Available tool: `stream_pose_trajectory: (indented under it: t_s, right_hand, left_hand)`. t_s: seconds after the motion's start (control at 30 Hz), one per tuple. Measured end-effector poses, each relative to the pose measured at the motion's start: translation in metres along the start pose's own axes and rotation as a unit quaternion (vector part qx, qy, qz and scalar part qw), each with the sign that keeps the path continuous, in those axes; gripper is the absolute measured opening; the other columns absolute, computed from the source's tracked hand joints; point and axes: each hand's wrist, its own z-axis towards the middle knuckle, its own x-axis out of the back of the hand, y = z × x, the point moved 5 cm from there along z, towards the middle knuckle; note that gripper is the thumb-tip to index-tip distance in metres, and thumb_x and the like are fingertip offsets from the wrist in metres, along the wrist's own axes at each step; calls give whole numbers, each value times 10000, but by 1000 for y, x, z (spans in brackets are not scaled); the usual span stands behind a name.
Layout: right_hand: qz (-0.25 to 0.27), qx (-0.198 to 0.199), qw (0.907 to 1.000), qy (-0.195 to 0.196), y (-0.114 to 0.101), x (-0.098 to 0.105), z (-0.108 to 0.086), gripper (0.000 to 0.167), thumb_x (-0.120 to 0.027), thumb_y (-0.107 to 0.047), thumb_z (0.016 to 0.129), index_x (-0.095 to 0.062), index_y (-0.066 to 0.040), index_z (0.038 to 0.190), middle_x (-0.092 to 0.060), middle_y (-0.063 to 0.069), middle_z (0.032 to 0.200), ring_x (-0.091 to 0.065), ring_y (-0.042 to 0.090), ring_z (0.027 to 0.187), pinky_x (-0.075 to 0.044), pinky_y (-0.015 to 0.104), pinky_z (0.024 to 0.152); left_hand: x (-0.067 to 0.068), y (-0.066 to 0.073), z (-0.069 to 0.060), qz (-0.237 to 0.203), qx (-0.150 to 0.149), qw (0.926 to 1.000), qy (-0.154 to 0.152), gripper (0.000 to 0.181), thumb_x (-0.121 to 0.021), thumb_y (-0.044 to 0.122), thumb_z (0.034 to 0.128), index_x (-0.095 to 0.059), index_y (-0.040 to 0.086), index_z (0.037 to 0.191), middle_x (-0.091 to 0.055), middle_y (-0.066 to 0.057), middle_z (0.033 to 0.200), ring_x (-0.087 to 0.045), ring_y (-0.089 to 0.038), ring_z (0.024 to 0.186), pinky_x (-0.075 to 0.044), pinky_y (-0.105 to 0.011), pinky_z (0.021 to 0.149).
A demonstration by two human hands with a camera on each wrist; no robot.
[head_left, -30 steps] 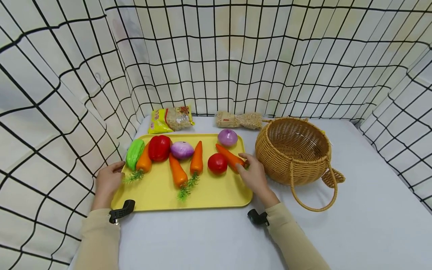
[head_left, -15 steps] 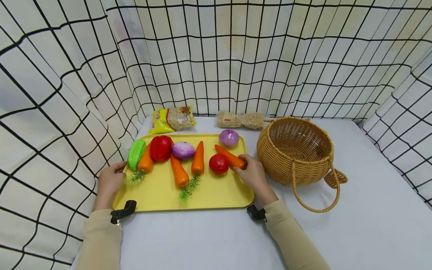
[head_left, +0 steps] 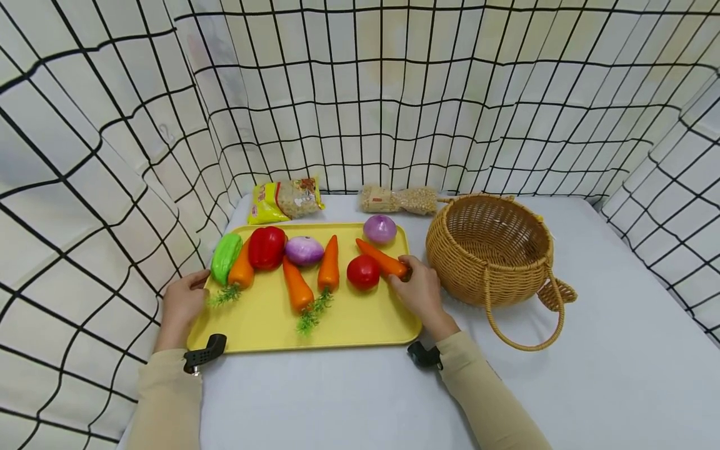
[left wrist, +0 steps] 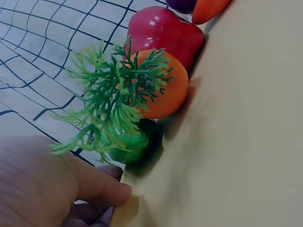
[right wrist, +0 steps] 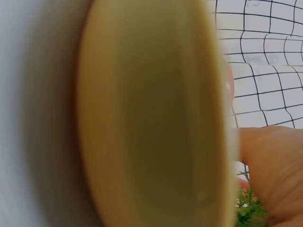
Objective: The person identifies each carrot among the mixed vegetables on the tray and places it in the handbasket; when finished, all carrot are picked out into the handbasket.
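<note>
A yellow tray [head_left: 253, 331] bears several carrots, a red bell pepper [head_left: 267, 248], a tomato [head_left: 363, 272] and two purple onions, one a purple onion [head_left: 304, 250] in the middle. My left hand [head_left: 182, 306] holds the tray's left rim; in the left wrist view its thumb [left wrist: 102, 187] lies on top and other fingers go beneath. Near it are a green vegetable [head_left: 227, 259] and a leafy carrot [left wrist: 165, 90]. My right hand [head_left: 419, 287] grips the thick end of the right-hand carrot [head_left: 377, 255], covering its leaves; in the right wrist view green leaves [right wrist: 248, 208] show below the hand, and the tray's edge blocks much.
A wicker basket [head_left: 467, 275] stands right of the tray, its handle lowered toward the front. Behind the tray lie a yellow-labelled food bag [head_left: 287, 200] and a clear bag of grains [head_left: 396, 200]. Black netting over white cloth [head_left: 349, 94] encloses the back and sides.
My right hand's fingers have closed around the thick end of the right-hand carrot, which has shifted very slightly left. My left hand stays at the tray's rim.
</note>
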Motion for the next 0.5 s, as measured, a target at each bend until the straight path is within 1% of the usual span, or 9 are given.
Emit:
stream_pose_trajectory:
  t_s: [0.1,0.17,0.23,0.4,0.5]
  right_hand:
    - [227,14,9995,241,-1,1,-1,399,-744,-205,844,-658,-67,1208,-717,111,1059,-652,240,834,-510,364,729]
    - [371,105,9982,460,-3,4,-2,394,-750,-186,842,-656,-69,1206,-718,109,1069,-673,233,855,-515,360,722]
    - [504,306,9959,681,-8,7,-4,384,-758,-165,835,-660,-63,1193,-721,114,1066,-689,237,869,-527,367,725]
    - [728,830,9883,1056,-22,18,-5,379,-758,-153,833,-664,-55,1186,-721,124,1066,-697,251,907,-550,398,799]
    - [933,1021,9818,1302,-25,26,-6,384,-766,-122,819,-668,-47,1183,-721,120,1056,-693,246,882,-552,399,783]
  left_hand:
    - [0,-2,0,27,12,10000,4,545,-435,-33,922,-414,6,1466,-499,-279,1382,-452,-388,1260,-383,-290,796]
    - [0,-2,0,31,-6,10000,-1,544,-437,-34,922,-413,0,1464,-496,-284,1382,-452,-393,1259,-385,-301,799]
    - [0,-3,1,23,-26,10000,-24,543,-438,-33,924,-407,-3,1466,-491,-287,1386,-448,-400,1265,-394,-322,824]
    - [0,-1,1,48,-63,10000,-29,540,-429,-25,933,-402,4,1472,-492,-280,1388,-449,-402,1269,-402,-363,865]
    - [-1,0,1,57,-85,9999,-69,535,-429,-26,935,-402,-5,1469,-491,-285,1385,-450,-402,1264,-407,-368,860]
